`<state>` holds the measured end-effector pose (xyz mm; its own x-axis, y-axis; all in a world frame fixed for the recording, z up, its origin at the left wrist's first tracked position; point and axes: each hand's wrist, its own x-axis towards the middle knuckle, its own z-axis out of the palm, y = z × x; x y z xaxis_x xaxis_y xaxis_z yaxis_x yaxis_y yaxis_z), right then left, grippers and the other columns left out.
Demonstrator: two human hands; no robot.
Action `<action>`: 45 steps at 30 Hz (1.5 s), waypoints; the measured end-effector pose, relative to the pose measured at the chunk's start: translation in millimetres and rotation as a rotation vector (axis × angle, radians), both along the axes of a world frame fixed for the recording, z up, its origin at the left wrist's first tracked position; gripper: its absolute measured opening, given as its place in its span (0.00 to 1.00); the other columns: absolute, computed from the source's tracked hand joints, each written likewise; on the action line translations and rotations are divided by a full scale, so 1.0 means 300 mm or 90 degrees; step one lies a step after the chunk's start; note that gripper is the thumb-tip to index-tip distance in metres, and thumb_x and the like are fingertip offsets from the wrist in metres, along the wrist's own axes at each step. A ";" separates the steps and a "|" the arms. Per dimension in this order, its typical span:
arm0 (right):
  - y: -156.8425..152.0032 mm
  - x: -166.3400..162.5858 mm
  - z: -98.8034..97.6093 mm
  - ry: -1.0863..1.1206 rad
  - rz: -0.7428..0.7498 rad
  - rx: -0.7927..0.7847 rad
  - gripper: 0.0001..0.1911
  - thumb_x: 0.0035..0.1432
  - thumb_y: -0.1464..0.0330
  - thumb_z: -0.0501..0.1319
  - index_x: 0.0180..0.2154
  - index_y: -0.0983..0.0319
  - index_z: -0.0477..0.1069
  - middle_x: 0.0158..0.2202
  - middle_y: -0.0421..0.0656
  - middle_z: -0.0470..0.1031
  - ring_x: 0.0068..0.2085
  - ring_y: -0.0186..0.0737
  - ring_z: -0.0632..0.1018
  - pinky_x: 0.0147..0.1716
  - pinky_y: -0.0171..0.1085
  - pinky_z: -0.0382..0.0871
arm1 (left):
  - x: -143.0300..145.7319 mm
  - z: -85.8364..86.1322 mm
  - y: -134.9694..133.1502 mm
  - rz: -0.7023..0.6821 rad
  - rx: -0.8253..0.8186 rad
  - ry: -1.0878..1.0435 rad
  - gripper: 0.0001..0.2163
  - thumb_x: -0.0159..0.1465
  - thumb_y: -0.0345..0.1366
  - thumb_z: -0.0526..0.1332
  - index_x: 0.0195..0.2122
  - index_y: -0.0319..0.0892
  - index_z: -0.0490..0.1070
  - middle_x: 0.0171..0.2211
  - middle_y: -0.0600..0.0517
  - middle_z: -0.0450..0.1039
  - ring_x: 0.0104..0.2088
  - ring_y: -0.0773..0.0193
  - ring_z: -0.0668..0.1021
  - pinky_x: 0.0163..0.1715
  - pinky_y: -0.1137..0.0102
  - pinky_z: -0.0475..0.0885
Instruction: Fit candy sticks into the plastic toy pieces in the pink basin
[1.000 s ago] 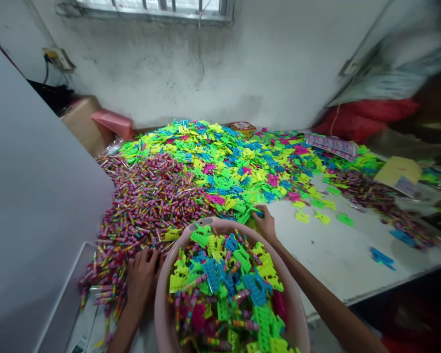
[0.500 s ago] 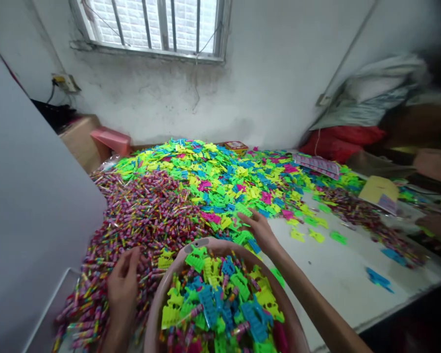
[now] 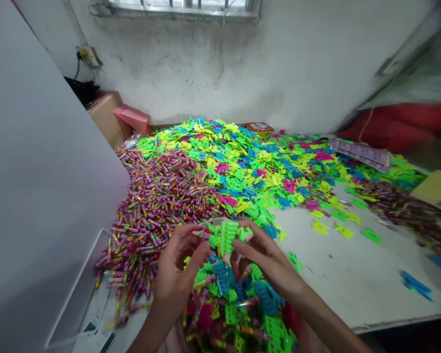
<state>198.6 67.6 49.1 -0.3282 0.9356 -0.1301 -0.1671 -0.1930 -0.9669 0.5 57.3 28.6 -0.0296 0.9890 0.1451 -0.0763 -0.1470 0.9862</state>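
Over a pale pink tub (image 3: pixel 174 336), my two hands come close together. My left hand (image 3: pixel 178 264) has its thumb and fingers closed around a small patterned stick with a red end (image 3: pixel 206 234). My right hand (image 3: pixel 266 255) pinches a bright green ridged plastic piece (image 3: pixel 228 235), held upright between the hands. Below them the tub is full of mixed green, blue, yellow and pink plastic pieces (image 3: pixel 269 299) and small patterned sticks. Parts of the tub's rim are hidden by my hands and arms.
A heap of patterned sticks (image 3: pixel 158 206) lies left on the white table (image 3: pixel 338 274). Colourful plastic pieces (image 3: pixel 220 147) are piled against the wall. A pale panel (image 3: pixel 51 171) stands at left. Printed sheets (image 3: pixel 360 153) and a yellow card (image 3: pixel 435 191) lie right.
Both hands have come from the piles to above the tub. My right hand now has a green plastic piece, my left a small stick. The view has tilted down and turned left.
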 end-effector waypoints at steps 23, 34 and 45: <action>-0.006 0.001 0.002 0.034 -0.039 -0.175 0.27 0.49 0.60 0.75 0.52 0.54 0.76 0.53 0.45 0.72 0.37 0.40 0.76 0.21 0.35 0.78 | -0.042 0.047 -0.039 0.011 0.091 0.145 0.07 0.69 0.37 0.63 0.45 0.45 0.77 0.40 0.51 0.77 0.39 0.64 0.80 0.39 0.73 0.76; -0.059 -0.010 0.019 -0.418 -0.091 0.303 0.09 0.66 0.59 0.63 0.44 0.55 0.76 0.50 0.46 0.81 0.52 0.53 0.79 0.54 0.51 0.70 | -0.021 0.086 -0.063 0.008 0.169 0.417 0.09 0.67 0.34 0.64 0.47 0.46 0.79 0.46 0.49 0.82 0.47 0.58 0.83 0.50 0.66 0.76; -0.107 -0.024 0.002 -0.508 -0.113 0.485 0.08 0.70 0.66 0.59 0.49 0.55 0.69 0.46 0.48 0.82 0.44 0.50 0.84 0.45 0.46 0.77 | -0.011 0.071 -0.086 0.016 0.292 0.517 0.11 0.69 0.31 0.60 0.50 0.46 0.78 0.45 0.50 0.82 0.48 0.61 0.83 0.55 0.69 0.76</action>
<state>191.4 35.6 49.8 -0.2608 0.8860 0.3834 0.5877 0.4608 -0.6651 -2.9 31.5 49.8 0.2317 0.8302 0.5070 0.6198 -0.5277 0.5808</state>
